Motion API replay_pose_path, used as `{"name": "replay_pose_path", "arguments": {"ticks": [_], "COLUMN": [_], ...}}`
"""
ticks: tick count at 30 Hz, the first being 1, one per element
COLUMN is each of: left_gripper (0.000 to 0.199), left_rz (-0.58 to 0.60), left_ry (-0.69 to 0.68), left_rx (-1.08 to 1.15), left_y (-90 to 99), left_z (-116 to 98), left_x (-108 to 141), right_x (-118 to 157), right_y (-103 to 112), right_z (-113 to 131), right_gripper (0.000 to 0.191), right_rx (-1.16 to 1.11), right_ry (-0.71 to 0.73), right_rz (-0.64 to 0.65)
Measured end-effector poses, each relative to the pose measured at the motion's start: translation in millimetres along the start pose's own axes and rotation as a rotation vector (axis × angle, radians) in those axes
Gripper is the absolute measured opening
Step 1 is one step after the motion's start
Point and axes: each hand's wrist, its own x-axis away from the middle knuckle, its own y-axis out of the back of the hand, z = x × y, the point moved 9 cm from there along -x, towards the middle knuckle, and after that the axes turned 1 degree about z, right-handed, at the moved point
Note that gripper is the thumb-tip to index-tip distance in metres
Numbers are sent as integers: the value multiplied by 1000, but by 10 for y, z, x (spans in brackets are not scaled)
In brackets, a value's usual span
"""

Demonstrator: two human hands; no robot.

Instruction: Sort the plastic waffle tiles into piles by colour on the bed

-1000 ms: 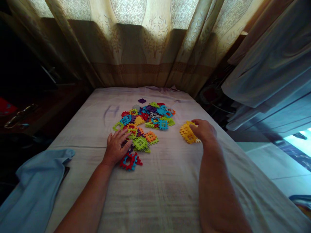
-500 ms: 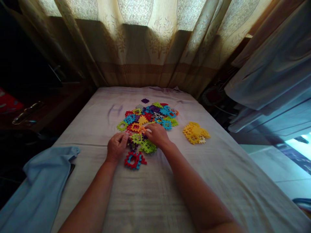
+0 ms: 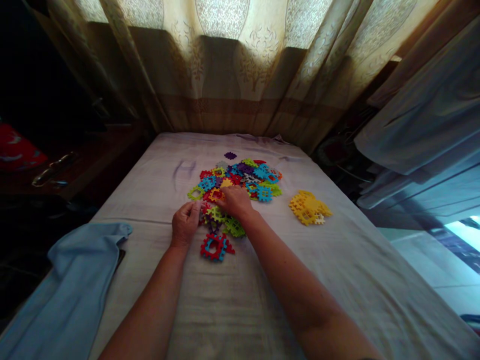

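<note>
A heap of notched plastic building pieces [image 3: 264, 194] in many colours lies on the bed. At its left edge is my left hand [image 3: 185, 224], fingers closed, the thumb and index tips beside red pieces [image 3: 205, 214]; whatever sits between them is too small to name. My right hand [image 3: 236, 202] bends down over the middle of the heap. Its curled fingertips meet the heap by an orange square piece [image 3: 216, 195], and what they grip is hidden. Closer to me lies a red and blue joined piece [image 3: 213, 247]. Green pieces [image 3: 234, 227] lie partly below my right wrist.
A separate pile of yellow pieces [image 3: 309, 207] is on the right of the bed sheet [image 3: 247, 300]. One purple piece [image 3: 230, 155] lies beyond the heap. A light blue cloth [image 3: 82, 280] hangs over the left edge. Curtains [image 3: 225, 85] close off the far side.
The view has shifted, so everything appears slightly further right. My right hand has moved a little left and away from me over the heap. My left hand keeps its place beside it.
</note>
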Motion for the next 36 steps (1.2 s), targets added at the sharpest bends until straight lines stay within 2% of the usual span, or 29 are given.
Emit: {"name": "replay_pose_path", "arguments": {"ticks": [4,7,10,15,17,19,24,27,30,33,36], "left_gripper": [40,40,43,42,41,41,40,40,40,40,42], "left_rz": [4,2,10,13,11,11,13,16,13,2,0], "left_ry": [5,9,19,33,37,45,51,48,43,42,50], "left_rx": [-4,-4,-3,-25,-26,-22,-13,1,1,12,29], "left_y": [2,1,-12,-7,3,9,12,7,6,6,0], "left_z": [10,25,46,49,37,27,16,31,48,56,67], "left_x": [0,-3,-9,-18,-15,-11,-7,-10,-15,-17,-13], "right_x": [144,331,609,1206,1379,1462,1475,1474,1417,1239,949], "right_y": [145,298,467,692,693,640,488,503,581,626,549], "right_z": [-144,-454,-1009,-2143,-2452,-2628,-2734,-2732,-2655,-2384,-1846], "right_gripper": [34,35,36,41,43,45,45,43,40,37,33], "right_rx": [-37,-61,-55,-33,-27,-34,-67,-65,-50,-40,-53], "right_ry": [-28,-96,-264,-720,-858,-930,-973,-980,-918,-743,-469], "right_rz": [-82,-138,-178,-220,-208,-183,-145,-173,-251,-331,-334]}}
